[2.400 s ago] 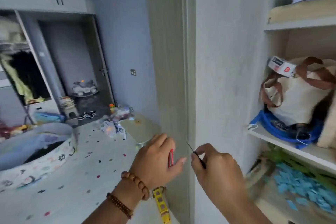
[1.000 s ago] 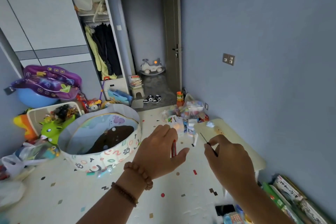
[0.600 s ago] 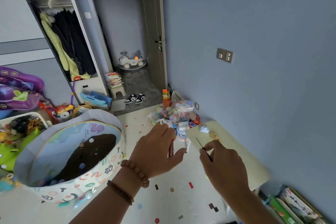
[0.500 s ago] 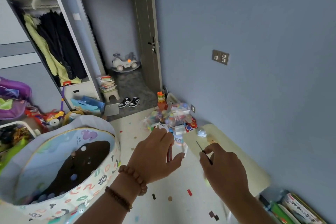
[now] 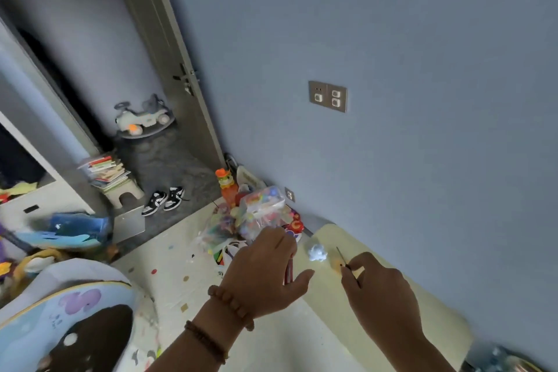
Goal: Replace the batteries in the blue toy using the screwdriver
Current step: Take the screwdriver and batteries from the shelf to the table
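A small pale blue toy lies at the far end of a low yellow table against the blue wall. My left hand hovers just left of it, fingers curled around a slim red object that is mostly hidden by the fingers. My right hand is above the table, to the right of the toy, and pinches a thin dark screwdriver whose tip points up and away. Neither hand touches the toy.
A clear bag of colourful toys sits in the corner beyond the table. A round fabric play bin fills the lower left. Shoes, a stool with books and a ride-on toy stand by the doorway.
My view has swung from the cupboard and shelves round to the corner with the low table. Both hands keep their hold and are now nearer the blue toy.
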{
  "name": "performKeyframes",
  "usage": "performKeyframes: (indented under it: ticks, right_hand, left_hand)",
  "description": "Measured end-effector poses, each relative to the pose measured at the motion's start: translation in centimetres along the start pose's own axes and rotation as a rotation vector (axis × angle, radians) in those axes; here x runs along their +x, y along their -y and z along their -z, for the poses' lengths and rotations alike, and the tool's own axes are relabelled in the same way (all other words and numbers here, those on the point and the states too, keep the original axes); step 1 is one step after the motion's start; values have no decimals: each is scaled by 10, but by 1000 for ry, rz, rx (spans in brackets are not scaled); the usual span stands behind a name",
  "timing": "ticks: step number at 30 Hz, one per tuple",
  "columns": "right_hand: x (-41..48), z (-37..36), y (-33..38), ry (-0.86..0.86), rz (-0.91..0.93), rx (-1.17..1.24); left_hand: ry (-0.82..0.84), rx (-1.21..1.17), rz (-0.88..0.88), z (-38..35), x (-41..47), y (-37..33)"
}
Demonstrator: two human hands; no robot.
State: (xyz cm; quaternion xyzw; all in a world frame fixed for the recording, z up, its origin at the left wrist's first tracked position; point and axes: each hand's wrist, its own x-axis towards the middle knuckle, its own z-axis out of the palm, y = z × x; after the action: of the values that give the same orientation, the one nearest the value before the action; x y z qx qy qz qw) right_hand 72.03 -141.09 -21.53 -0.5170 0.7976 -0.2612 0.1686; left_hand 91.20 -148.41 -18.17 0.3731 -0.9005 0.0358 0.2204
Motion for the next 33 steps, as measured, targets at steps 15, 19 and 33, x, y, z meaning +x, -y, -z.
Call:
performKeyframes:
  ticks: [15, 19, 33]
  right_hand:
    - [130, -78, -24, -361, -485, -3]
    - [152, -122, -9, -443, -650, 92]
    - [217, -351, -91, -470, -648, 126]
  left_hand:
    - [208, -298, -483, -169, 167, 117]
    - [283, -366, -576, -201, 192, 158]
    - [347, -409, -634, -433, 125, 269]
